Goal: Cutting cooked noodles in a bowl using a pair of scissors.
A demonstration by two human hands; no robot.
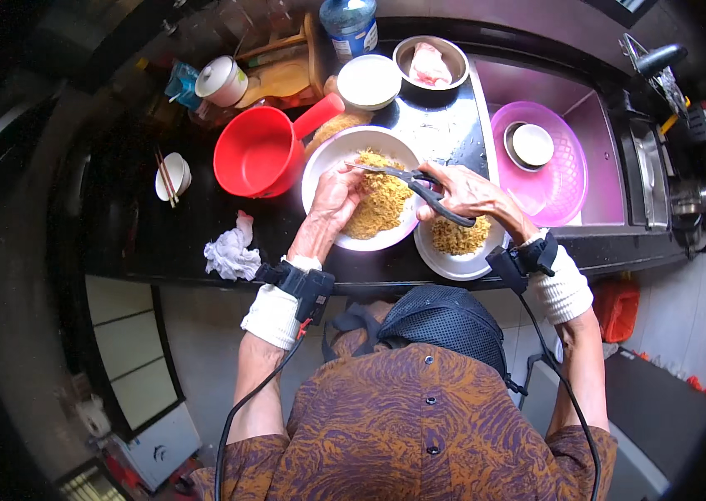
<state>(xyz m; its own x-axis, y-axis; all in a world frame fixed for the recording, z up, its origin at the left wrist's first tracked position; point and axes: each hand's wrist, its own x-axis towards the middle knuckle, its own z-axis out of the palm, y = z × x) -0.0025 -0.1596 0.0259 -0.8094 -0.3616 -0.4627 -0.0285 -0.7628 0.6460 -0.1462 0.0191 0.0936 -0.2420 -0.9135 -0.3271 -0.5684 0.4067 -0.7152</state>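
Observation:
My right hand grips black-handled scissors by their handles. The blades point left, across a large white bowl of yellow-brown shredded or crumbly food. Over the bowl's left side, my left hand has its fingers bent together close to the scissor tips. Whether a small piece sits between those fingers is too fine to make out. Below my right hand stands a white plate or shallow bowl bearing a mound of similar food, partly covered by the scissor handle.
Left of the bowl are a red dipper, a small bowl with chopsticks and a crumpled cloth. Behind stand a white bowl and a metal bowl with raw meat. A pink basket sits in the sink.

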